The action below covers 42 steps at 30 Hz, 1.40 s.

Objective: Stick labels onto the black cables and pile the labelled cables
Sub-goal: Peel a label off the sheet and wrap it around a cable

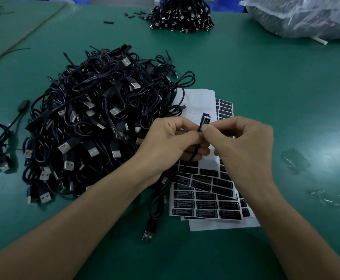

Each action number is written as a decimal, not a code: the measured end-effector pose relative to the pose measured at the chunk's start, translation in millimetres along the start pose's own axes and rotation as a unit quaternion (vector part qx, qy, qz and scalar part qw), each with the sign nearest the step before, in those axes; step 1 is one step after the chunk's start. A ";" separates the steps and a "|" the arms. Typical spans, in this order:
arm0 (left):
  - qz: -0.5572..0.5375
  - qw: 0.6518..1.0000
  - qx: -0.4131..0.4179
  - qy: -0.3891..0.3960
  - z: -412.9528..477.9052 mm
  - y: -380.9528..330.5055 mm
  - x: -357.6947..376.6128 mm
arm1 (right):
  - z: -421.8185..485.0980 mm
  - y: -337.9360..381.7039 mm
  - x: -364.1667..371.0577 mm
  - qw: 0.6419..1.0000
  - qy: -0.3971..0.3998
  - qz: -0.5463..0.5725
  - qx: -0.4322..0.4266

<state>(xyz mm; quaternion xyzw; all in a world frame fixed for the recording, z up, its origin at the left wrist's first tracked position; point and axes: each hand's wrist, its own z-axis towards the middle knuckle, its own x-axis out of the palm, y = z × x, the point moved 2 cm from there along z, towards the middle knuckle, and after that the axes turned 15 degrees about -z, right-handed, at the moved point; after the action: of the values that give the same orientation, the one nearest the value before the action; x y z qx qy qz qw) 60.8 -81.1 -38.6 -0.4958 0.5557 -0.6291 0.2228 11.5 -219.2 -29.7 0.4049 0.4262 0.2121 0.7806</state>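
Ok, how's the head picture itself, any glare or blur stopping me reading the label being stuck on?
Head view: dim, cool light. Head view: the label the right hand pinches onto the cable in the left hand has a glint at its top; its print is barely legible. Head view: the label sheets read LED CONTROLLER; sheen on the table, edges bowed.

Head-worn view, forward-down — close over the table point(266, 81)
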 end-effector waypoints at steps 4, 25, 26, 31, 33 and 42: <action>-0.006 1.000 0.002 0.003 -1.1 -1.1 -0.4 | 4.7 -5.4 -2.7 1.000 -0.015 0.005 0.015; 0.108 0.991 0.079 -0.022 -1.3 -12.1 1.3 | 7.2 -7.7 -1.7 0.994 0.067 0.074 0.033; 0.100 0.989 0.101 -0.038 -1.0 -18.5 0.1 | 5.8 -4.5 -3.1 0.992 0.087 0.088 0.038; -0.035 0.982 0.152 -0.105 0.0 -47.7 -8.1 | -10.9 14.1 4.5 0.961 0.272 0.024 -0.046; -0.070 0.980 0.148 -0.110 -0.1 -51.9 -8.9 | -18.2 20.0 11.3 0.952 0.296 0.025 -0.072; -0.104 0.970 0.139 -0.173 3.2 -52.8 -18.6 | -4.7 15.8 -2.3 0.960 0.262 0.100 -0.026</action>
<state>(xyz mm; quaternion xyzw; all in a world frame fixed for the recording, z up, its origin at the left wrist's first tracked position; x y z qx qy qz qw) 85.5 -52.3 2.6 -0.6158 0.3612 -0.6249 0.3159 6.5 -209.4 -17.2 0.3553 0.5675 0.3987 0.6267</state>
